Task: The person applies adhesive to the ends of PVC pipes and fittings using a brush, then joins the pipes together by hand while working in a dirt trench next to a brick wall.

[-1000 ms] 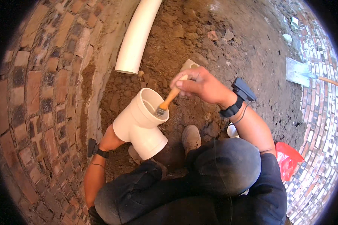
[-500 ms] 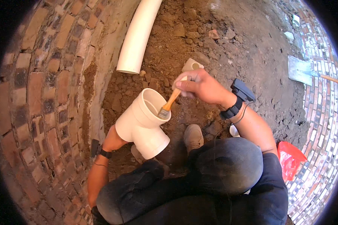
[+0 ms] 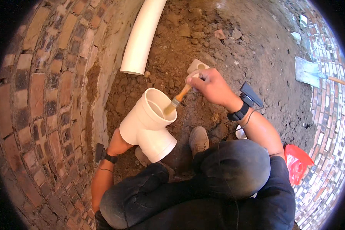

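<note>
A white plastic pipe tee [image 3: 143, 119] is held up off the soil, its upper opening tilted toward my right hand and its side branch facing down to the right. My left hand [image 3: 121, 143] supports it from the lower left; most of its fingers are hidden behind the fitting. In my right hand [image 3: 209, 85] I grip a paintbrush [image 3: 183, 94] by its wooden handle. The brush's bristles reach inside the rim of the upper opening, near its right side.
A long white pipe [image 3: 143, 38] lies beside the brick wall [image 3: 36, 96] at left. Beyond my right hand is a small pale container [image 3: 195, 64]. A shovel [image 3: 307, 72] and a red plastic bag [image 3: 297, 163] are at right. Rubble and loose soil [image 3: 234, 50] cover the ground.
The paintbrush has turned and moved slightly right, with its bristles now showing inside the opening. My right hand has shifted a little right. The tee has barely moved.
</note>
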The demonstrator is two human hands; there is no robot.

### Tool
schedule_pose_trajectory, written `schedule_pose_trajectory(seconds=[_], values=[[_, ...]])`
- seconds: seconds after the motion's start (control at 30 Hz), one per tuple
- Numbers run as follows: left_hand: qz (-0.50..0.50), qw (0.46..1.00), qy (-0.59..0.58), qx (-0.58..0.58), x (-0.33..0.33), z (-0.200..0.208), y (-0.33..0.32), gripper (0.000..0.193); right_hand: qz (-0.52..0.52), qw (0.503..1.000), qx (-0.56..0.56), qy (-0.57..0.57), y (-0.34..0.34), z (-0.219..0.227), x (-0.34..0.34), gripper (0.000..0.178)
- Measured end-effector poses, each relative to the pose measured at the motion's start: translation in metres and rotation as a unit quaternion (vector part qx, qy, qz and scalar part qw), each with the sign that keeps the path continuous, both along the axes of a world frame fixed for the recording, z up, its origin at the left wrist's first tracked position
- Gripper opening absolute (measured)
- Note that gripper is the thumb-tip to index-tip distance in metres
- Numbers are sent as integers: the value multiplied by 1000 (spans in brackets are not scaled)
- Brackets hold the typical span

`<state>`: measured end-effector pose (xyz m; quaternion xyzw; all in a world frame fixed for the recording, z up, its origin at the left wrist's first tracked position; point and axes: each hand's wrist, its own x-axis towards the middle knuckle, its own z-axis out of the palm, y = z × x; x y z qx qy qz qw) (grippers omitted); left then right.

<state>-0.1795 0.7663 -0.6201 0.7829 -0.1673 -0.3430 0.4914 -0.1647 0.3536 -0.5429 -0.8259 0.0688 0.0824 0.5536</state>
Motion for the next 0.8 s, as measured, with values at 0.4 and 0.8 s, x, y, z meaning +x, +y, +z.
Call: schedule_pose_trajectory(seconds=[0.4,0.8], values=[[-34,998,-55,5,4,-11,2,63,-122,951,276,63,8,8,21,20],[137,987,17,77,-45,-2,25,57,-112,942,-238,-210,-76,-40,-1,19]])
